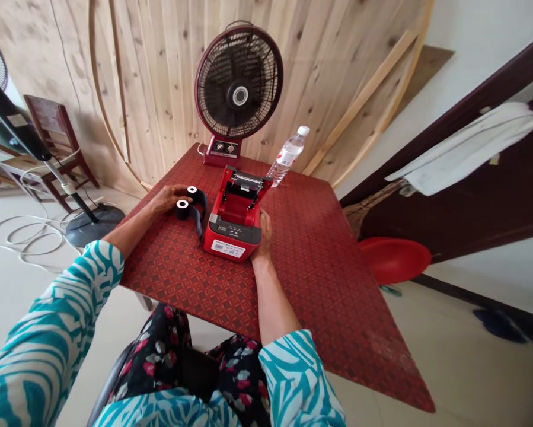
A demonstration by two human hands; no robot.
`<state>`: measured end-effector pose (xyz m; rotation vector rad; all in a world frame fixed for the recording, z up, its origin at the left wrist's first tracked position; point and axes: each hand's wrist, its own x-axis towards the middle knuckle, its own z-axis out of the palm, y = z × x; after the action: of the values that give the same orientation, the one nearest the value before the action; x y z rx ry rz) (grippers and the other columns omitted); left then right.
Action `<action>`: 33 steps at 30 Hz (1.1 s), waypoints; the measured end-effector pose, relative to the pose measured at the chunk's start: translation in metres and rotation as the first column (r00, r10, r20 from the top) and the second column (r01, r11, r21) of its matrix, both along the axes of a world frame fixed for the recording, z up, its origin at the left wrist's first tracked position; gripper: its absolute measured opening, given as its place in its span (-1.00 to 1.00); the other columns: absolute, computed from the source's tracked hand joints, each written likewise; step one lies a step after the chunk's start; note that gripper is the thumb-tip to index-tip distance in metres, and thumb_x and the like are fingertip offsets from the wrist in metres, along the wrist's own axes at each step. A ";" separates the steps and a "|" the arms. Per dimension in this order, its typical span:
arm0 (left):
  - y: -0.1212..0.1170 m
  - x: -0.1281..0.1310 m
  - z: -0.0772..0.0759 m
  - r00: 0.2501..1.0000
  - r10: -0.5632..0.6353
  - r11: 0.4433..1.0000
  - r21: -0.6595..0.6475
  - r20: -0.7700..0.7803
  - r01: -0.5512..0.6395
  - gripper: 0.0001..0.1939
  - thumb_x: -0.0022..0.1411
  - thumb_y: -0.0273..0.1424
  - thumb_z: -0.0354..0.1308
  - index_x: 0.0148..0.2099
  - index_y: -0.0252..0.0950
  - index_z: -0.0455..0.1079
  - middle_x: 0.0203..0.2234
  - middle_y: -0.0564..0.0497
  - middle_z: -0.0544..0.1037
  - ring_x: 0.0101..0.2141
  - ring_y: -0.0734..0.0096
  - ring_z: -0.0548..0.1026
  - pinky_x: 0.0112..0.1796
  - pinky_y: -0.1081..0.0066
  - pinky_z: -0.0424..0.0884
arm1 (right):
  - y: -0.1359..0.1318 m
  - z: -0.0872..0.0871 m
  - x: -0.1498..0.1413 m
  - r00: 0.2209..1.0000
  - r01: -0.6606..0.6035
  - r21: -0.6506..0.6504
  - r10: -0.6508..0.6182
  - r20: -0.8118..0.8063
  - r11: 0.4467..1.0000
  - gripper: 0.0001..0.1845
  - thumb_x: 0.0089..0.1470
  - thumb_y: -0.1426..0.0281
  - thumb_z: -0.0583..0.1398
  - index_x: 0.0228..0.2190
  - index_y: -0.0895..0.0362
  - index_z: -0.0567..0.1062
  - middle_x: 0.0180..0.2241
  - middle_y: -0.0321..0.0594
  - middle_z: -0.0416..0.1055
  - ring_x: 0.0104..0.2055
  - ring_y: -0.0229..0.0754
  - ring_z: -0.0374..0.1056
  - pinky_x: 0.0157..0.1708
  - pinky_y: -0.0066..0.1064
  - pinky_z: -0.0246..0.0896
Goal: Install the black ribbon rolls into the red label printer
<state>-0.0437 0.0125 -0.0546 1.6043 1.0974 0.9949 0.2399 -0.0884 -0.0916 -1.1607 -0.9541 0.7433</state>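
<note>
Bracing red printer with right hand at its four o'clock—likely against sliding, can't tell closure | holding far black roll with left hand, ten o'clock

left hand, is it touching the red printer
Apart. The head view shows the left hand at the black rolls, with tabletop showing between it and the red printer.

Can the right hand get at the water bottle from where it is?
Probably yes: the right hand is at the red printer's right side, and the water bottle stands beyond on that side. The raised lid overlaps its base in view, but bare tabletop leaves a way around.
</note>
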 end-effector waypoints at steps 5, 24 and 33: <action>0.000 0.002 0.001 0.969 0.097 0.995 -0.005 0.228 -0.098 -0.44 -0.18 -0.15 0.49 -0.13 -0.31 0.54 -0.29 -0.07 0.67 -0.23 0.18 0.62 -0.13 0.22 0.54 | -0.004 0.010 -0.006 0.997 0.061 -0.037 -0.062 -0.036 0.997 -0.55 0.22 0.10 0.01 -0.04 0.07 0.47 0.04 -0.11 0.51 0.06 -0.13 0.40 0.10 -0.18 0.31; -0.063 0.097 0.111 0.821 -0.259 0.866 0.254 -0.509 0.431 -0.65 0.14 -0.35 0.27 -0.01 -0.26 0.55 -0.22 -0.03 0.66 -0.21 0.30 0.60 -0.12 0.32 0.49 | 0.002 0.015 -0.011 0.985 0.026 0.050 -0.017 -0.172 0.998 -0.61 0.14 0.11 0.08 -0.13 0.04 0.52 -0.01 -0.20 0.55 0.07 -0.16 0.39 0.19 -0.22 0.22; -0.030 0.126 0.097 0.600 -0.226 0.867 0.122 -0.768 0.483 -0.59 -0.20 -0.68 0.19 -0.37 -0.10 0.64 -0.43 0.06 0.67 -0.26 0.10 0.61 -0.16 0.30 0.44 | 0.009 0.008 -0.011 0.984 0.015 0.047 -0.006 -0.177 0.999 -0.60 0.18 0.12 0.07 -0.08 0.03 0.51 0.00 -0.21 0.54 0.09 -0.18 0.39 0.23 -0.16 0.21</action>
<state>0.0820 -0.0179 0.0420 2.5077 1.0601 0.2066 0.2290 -0.0793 -0.0832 -1.0385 -0.8120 0.7971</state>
